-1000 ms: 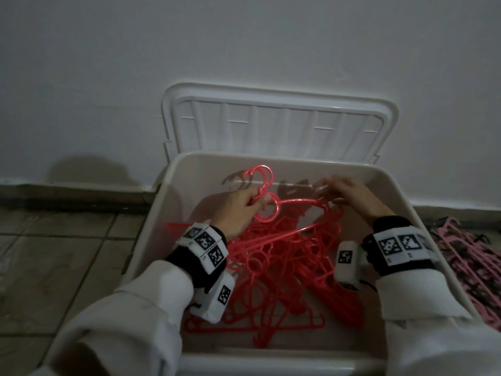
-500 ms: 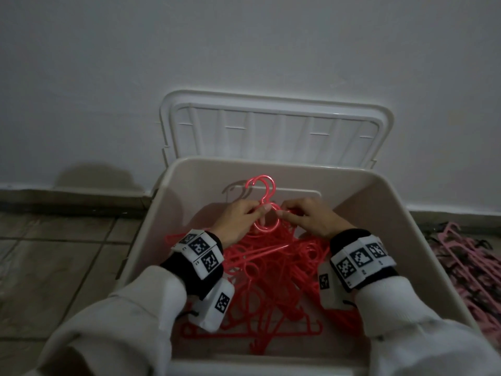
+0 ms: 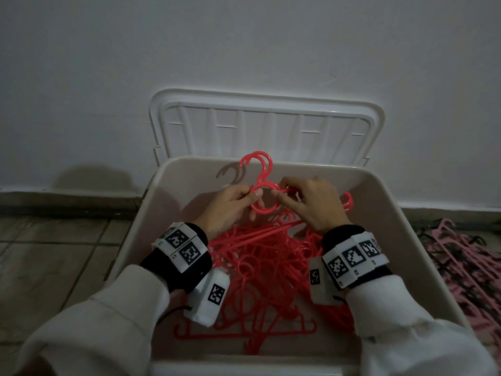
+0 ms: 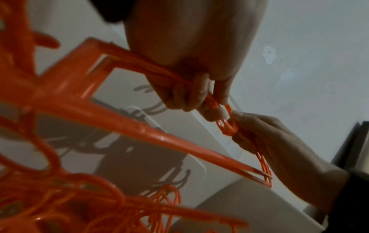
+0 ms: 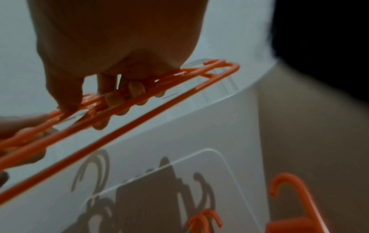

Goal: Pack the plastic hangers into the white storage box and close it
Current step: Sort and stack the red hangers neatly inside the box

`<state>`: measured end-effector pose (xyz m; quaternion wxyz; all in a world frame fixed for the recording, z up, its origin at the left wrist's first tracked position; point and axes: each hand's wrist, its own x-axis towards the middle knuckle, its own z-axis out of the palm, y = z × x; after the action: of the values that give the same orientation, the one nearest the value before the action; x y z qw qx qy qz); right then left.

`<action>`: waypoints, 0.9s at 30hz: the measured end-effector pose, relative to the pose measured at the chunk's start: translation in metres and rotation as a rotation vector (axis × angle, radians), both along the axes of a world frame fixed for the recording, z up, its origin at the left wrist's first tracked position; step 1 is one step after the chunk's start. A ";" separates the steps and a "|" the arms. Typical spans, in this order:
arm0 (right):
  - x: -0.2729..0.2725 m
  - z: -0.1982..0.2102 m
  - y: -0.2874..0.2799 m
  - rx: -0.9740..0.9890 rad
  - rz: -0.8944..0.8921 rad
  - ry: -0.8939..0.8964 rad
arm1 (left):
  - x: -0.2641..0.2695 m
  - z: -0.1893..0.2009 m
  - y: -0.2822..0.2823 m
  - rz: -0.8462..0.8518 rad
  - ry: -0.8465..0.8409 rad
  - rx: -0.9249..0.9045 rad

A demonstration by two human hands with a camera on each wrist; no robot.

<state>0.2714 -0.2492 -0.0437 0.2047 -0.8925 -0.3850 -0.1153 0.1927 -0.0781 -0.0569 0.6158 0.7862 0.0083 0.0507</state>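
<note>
I see both hands over the open white plastic storage box (image 3: 173, 210), which sits on the tiled floor (image 3: 54, 256) against a pale wall (image 3: 244, 50). Its ribbed white lid (image 3: 265, 128) stands upright behind the box, leaning on the wall. My left hand (image 3: 227, 207) pinches a small bundle of red plastic hangers (image 3: 261, 191) at the ring under the hooks, thumb on the near side, fingers curled behind. My right hand (image 3: 311, 202) grips the same bundle just right of that ring, fingers wrapped round the shoulder bars. The hooks rise above the far rim of the box; how many hangers make up the bundle I cannot count, since the bars overlap.

Below the hands a tangled heap of red hangers (image 3: 271, 272) lies in the box, partly covered by my wrists, the tagged wrist bands and my white sleeves.

From the left wrist view the left hand (image 4: 191, 75) shows close and blurred, its fingertips (image 4: 213, 113) closed on the thin bars, with the right hand (image 4: 279, 141) meeting it. From the right wrist view the right hand (image 5: 119, 55) is dark, its fingers (image 5: 119, 100) curled under the bundle (image 5: 159, 97); the top right corner is black.

At the right edge, outside the box, a pile of pink hangers (image 3: 466, 259) lies on the floor, cut off by the frame.
</note>
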 end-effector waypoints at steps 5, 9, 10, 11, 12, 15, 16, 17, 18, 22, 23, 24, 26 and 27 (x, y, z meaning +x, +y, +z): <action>0.000 -0.007 0.006 -0.133 -0.013 0.041 | 0.001 0.001 0.009 -0.037 0.190 -0.008; 0.000 -0.011 0.007 -0.223 -0.091 0.048 | -0.002 -0.005 0.025 0.123 0.302 0.291; 0.000 -0.012 0.006 -0.234 -0.100 0.064 | -0.005 -0.007 0.029 0.145 0.326 0.452; 0.000 -0.014 0.007 -0.239 -0.098 0.091 | -0.007 -0.009 0.032 0.160 0.347 0.572; 0.000 -0.017 0.007 -0.232 -0.090 0.123 | -0.010 -0.008 0.034 0.187 0.358 0.613; 0.001 -0.021 0.011 -0.166 -0.072 0.180 | -0.011 -0.008 0.038 0.244 0.357 0.463; 0.001 -0.021 0.012 -0.147 -0.073 0.183 | -0.012 -0.005 0.038 0.251 0.331 0.420; 0.001 -0.020 0.013 -0.136 -0.076 0.178 | -0.013 0.000 0.038 0.253 0.306 0.411; 0.001 -0.018 0.013 -0.135 -0.078 0.166 | -0.014 0.004 0.040 0.260 0.283 0.432; -0.001 -0.015 0.013 -0.172 -0.090 0.084 | -0.023 0.024 0.050 0.281 0.226 0.480; -0.001 -0.015 0.013 -0.158 -0.107 0.068 | -0.026 0.027 0.053 0.251 0.270 0.565; 0.000 -0.014 0.013 -0.137 -0.128 0.063 | -0.030 0.030 0.054 0.194 0.346 0.667; 0.002 -0.013 0.012 -0.096 -0.164 0.068 | -0.034 0.027 0.053 0.024 0.558 0.837; 0.003 -0.013 0.011 -0.092 -0.172 0.068 | -0.036 0.025 0.050 -0.063 0.654 0.876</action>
<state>0.2744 -0.2385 -0.0564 0.1657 -0.9341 -0.3048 -0.0845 0.1567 -0.0281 -0.0319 0.1971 0.9438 0.1537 -0.2163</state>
